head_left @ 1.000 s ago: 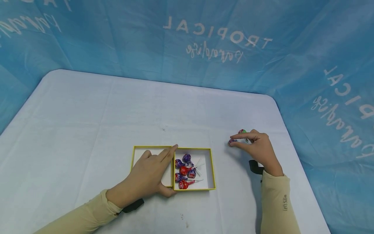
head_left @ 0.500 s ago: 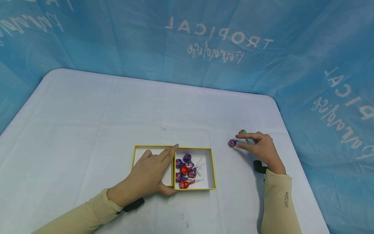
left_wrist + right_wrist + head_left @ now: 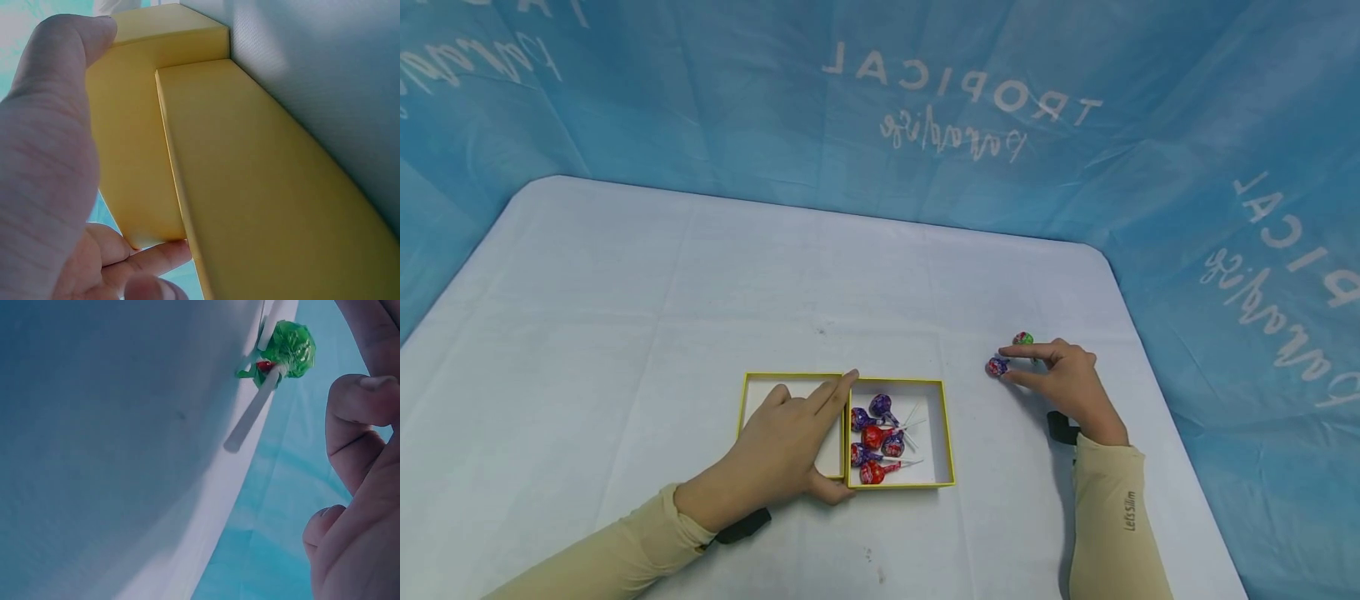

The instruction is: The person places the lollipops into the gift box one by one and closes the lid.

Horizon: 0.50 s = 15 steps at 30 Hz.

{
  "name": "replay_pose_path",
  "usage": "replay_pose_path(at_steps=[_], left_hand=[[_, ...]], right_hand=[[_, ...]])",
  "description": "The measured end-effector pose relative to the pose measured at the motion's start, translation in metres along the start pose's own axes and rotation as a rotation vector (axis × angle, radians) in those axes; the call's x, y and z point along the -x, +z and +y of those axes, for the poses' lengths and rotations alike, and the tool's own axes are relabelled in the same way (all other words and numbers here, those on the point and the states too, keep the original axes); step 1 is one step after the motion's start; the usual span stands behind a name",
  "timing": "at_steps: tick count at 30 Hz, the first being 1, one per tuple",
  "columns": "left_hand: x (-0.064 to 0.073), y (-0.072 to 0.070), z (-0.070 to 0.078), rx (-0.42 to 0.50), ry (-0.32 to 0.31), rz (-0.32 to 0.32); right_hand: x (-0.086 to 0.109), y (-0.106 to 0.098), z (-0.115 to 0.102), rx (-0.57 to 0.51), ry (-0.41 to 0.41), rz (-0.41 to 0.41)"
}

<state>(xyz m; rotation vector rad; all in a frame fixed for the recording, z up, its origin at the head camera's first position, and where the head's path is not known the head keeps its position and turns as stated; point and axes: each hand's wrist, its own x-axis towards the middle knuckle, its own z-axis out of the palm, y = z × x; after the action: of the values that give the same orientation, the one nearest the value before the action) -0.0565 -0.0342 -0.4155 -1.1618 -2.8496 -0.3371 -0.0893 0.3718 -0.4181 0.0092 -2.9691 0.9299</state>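
My left hand (image 3: 775, 450) spans two yellow-edged box parts that stand side by side. Its thumb lies at their near side and its fingertips at the far side, gripping them where they meet. The right part (image 3: 946, 442) contains several lollipops (image 3: 874, 437) in purple and red wrappers; my hand partly covers the left part (image 3: 752, 387). Over on the right, my right hand (image 3: 1063, 379) has thumb and index finger apart beside a purple lollipop (image 3: 996, 367) on the table. A green-and-red lollipop (image 3: 1022, 337) lies just behind it; the right wrist view shows its green wrapper (image 3: 294, 350) and white stick.
A white cloth covers the table (image 3: 790, 275). Blue curtain (image 3: 865, 125) with printed lettering hangs behind it and along its right side. In the left wrist view, the yellow outer walls (image 3: 262, 156) of the box parts stand at different heights.
My right hand drew back to the right from the purple lollipop, then moved slightly left again. The purple lollipop stays in place on the table. My left hand holds still on the box parts.
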Motion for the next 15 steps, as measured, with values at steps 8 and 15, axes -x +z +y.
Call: replay_pose_path(at_steps=[8, 15], left_hand=[[-0.0004, -0.0003, 0.0002, 0.013, -0.007, -0.024], [-0.0005, -0.0001, 0.0, 0.008, -0.003, -0.013]], right_hand=[[-0.0005, 0.0023, -0.0051, 0.023, 0.044, -0.018], [-0.0009, 0.0036, -0.0055, 0.035, 0.045, -0.016]])
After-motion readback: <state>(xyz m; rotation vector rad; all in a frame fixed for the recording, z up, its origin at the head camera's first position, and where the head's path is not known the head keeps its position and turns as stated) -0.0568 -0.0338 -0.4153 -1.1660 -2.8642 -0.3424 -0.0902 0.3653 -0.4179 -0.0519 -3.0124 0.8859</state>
